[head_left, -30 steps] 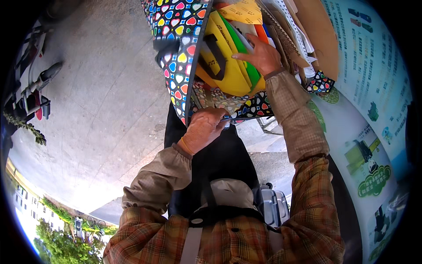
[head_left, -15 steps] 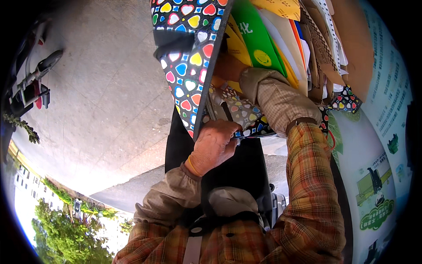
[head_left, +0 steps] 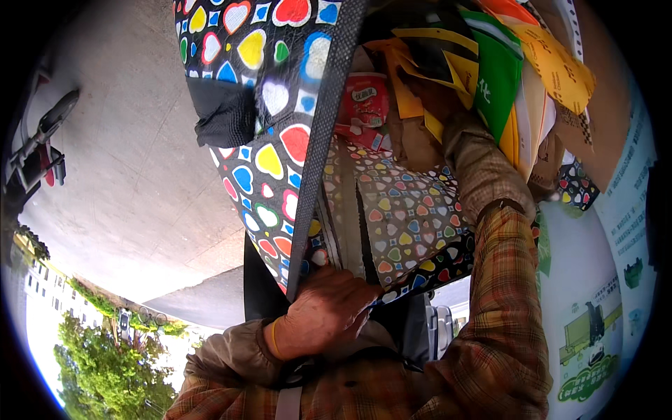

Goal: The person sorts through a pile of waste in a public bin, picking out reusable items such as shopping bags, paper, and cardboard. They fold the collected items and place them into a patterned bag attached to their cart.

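Note:
My left hand point(head_left: 322, 315) is closed on the near rim of a large black bag point(head_left: 269, 164) printed with coloured hearts. Deep in the bag is my right hand point(head_left: 437, 101), in shadow among yellow-and-black packaging point(head_left: 413, 63) and beside a green folder point(head_left: 498, 77). Its fingers are too dark and covered to make out. On the bag's inner side, left of that hand, lie a red packet point(head_left: 365, 101) and a crumpled brown paper piece point(head_left: 420, 143). The bag's heart-print lining point(head_left: 413, 217) shows between my two arms.
Orange envelopes point(head_left: 553, 63), papers and brown cardboard point(head_left: 609, 133) stack up at the bag's right side. A printed pale board point(head_left: 588, 280) stands at the right. Left are concrete ground point(head_left: 140, 154) and a parked cycle point(head_left: 49, 133).
The bag's mouth has been drawn toward me and gapes wider, with my left hand still on its rim. My right arm and the papers have shifted right, uncovering the red packet.

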### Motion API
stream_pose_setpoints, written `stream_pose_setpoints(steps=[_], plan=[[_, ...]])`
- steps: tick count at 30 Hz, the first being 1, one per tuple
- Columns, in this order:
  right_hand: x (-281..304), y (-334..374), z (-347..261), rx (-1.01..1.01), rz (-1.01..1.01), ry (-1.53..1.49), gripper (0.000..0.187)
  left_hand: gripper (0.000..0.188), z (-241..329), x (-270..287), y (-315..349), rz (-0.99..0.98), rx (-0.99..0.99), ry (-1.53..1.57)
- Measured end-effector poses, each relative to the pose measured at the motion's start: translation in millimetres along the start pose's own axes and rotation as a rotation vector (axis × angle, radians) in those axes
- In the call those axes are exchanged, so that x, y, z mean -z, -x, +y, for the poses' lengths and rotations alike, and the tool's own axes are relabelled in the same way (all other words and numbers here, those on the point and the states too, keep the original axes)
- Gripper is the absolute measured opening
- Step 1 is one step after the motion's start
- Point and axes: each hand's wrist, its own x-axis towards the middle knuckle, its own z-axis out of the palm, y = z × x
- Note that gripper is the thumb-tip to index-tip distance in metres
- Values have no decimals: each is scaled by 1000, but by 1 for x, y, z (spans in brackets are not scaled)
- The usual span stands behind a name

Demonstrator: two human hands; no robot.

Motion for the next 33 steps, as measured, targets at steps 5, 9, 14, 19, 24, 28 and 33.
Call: stream_pose_setpoints(steps=[5, 9, 14, 19, 24, 28, 33], plan=[[-13, -16, 6, -164, 5, 221, 39, 38, -1, -7, -8, 26, -10, -80], [-32, -8, -41, -214, -17, 481, 38, 50, 33, -7, -10, 140, -28, -276], [-13, 42, -140, -30, 358, 277, 36, 58, 95, 4, 41, 333, -108, -265], [75, 145, -228, 209, 303, 302, 16, 38, 72, 2, 152, 485, 43, -240], [43, 216, -159, -127, 679, -693, 30, 31, -19, -69, 279, 510, 515, -361], [45, 207, -124, 186, 782, -878, 32, 31, -56, -160, 349, 778, 796, -235], [93, 248, -247, -146, 261, -557, 14, 30, -31, -326, 332, 1021, 790, 306]])
